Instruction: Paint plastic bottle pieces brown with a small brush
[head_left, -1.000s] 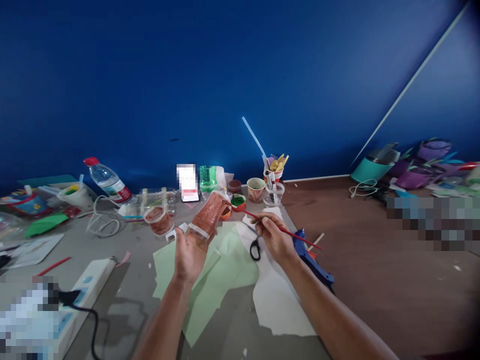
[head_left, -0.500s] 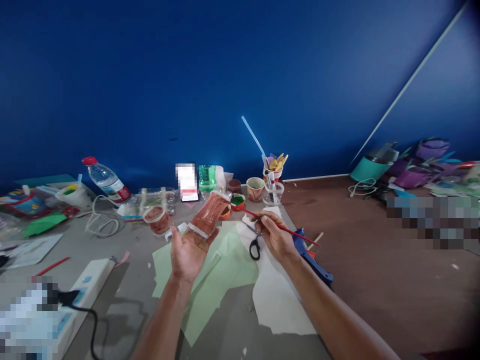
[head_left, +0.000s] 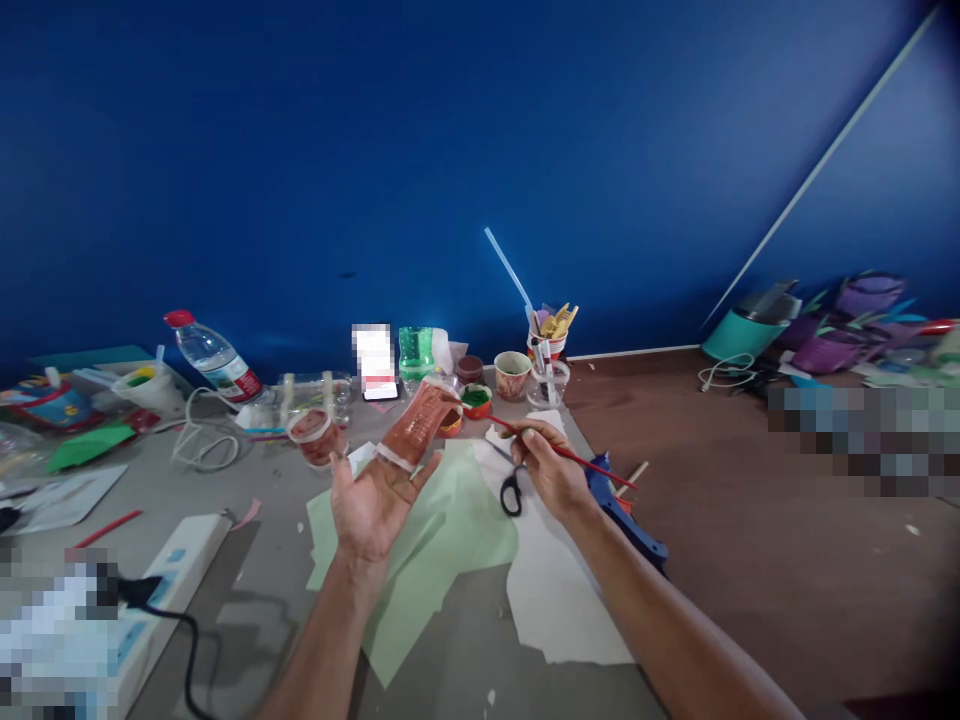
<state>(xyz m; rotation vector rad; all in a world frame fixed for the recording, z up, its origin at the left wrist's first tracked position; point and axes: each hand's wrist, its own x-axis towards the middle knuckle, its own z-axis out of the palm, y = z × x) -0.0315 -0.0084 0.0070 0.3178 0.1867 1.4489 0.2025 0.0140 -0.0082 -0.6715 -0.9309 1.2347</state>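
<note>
My left hand (head_left: 371, 505) is turned palm up and holds a cut plastic bottle piece (head_left: 415, 426) coated in reddish-brown paint, its clear rim resting against my fingers. My right hand (head_left: 549, 468) pinches a thin red paintbrush (head_left: 577, 458), whose tip reaches toward the top of the painted piece. Both hands hover over light green paper (head_left: 431, 535) on the grey table (head_left: 262, 560). A second brown-painted bottle piece (head_left: 316, 438) stands just left of my left hand. Small pots of green paint (head_left: 475, 401) and brown paint (head_left: 469, 370) sit behind the brush.
Black-handled scissors (head_left: 511, 490) and a blue glue gun (head_left: 622, 510) lie by my right hand on white paper (head_left: 551, 590). A water bottle (head_left: 216, 362), green bottle (head_left: 415, 352), paper cups (head_left: 512, 376), a power strip (head_left: 169, 580) and cables crowd the table. Purple craft items (head_left: 855, 330) lie on the floor.
My left hand has rolled further palm up, turning the painted bottle piece. The brush hand has stayed almost in place, shifting slightly up and left.
</note>
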